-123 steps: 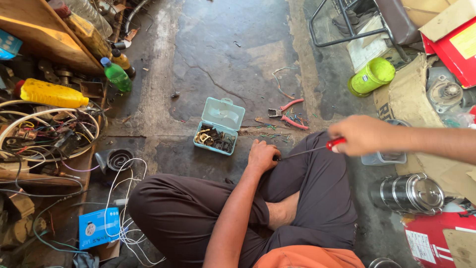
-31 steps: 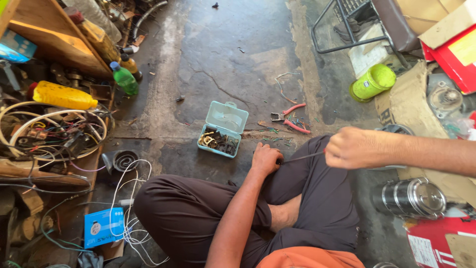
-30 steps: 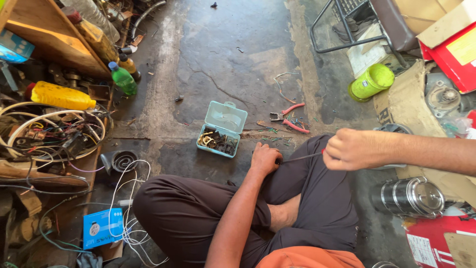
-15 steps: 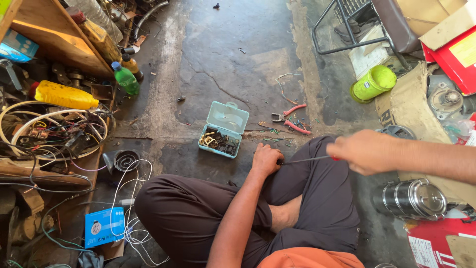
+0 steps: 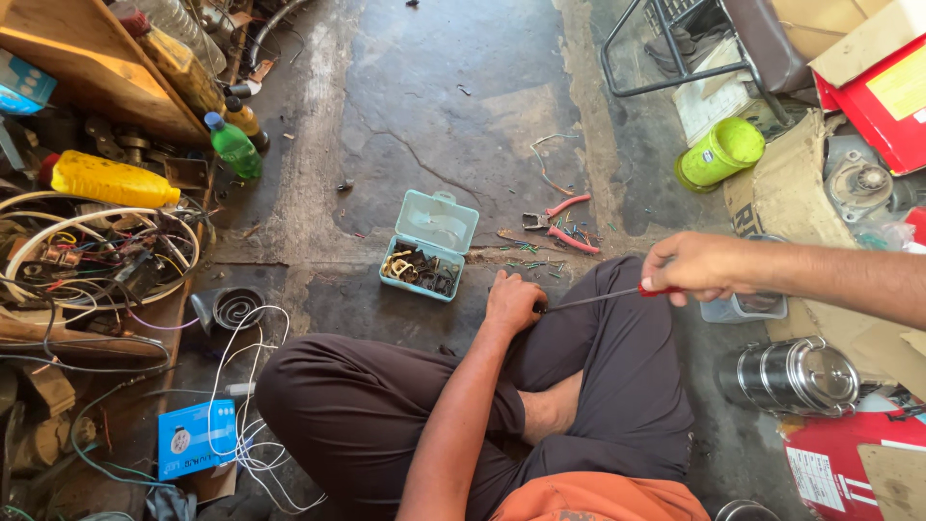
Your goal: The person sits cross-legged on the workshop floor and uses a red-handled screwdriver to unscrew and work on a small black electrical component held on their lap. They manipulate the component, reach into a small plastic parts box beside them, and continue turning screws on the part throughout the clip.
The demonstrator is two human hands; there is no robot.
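Observation:
I sit cross-legged on a cracked concrete floor. My left hand [image 5: 512, 302] is closed in a fist over my knee, pinching something small that I cannot make out. My right hand [image 5: 696, 267] grips the red handle of a screwdriver [image 5: 598, 298], whose thin metal shaft points left, its tip meeting the left fist. Just beyond the left hand lies an open pale-blue plastic box [image 5: 430, 245] with several small metal parts inside. Red-handled pliers [image 5: 559, 224] lie on the floor among cut wire scraps, past my knee.
A tangle of wires and coils [image 5: 96, 253] fills the left, with a yellow bottle [image 5: 111, 179], a green bottle [image 5: 234, 148] and a blue carton [image 5: 196, 439]. On the right stand a green jar [image 5: 720, 152], a steel container [image 5: 791, 374], cardboard and a chair frame [image 5: 675, 48].
My right hand has shifted a little right and back along the screwdriver while its tip stays at the left fist. The left hand and the box have not moved.

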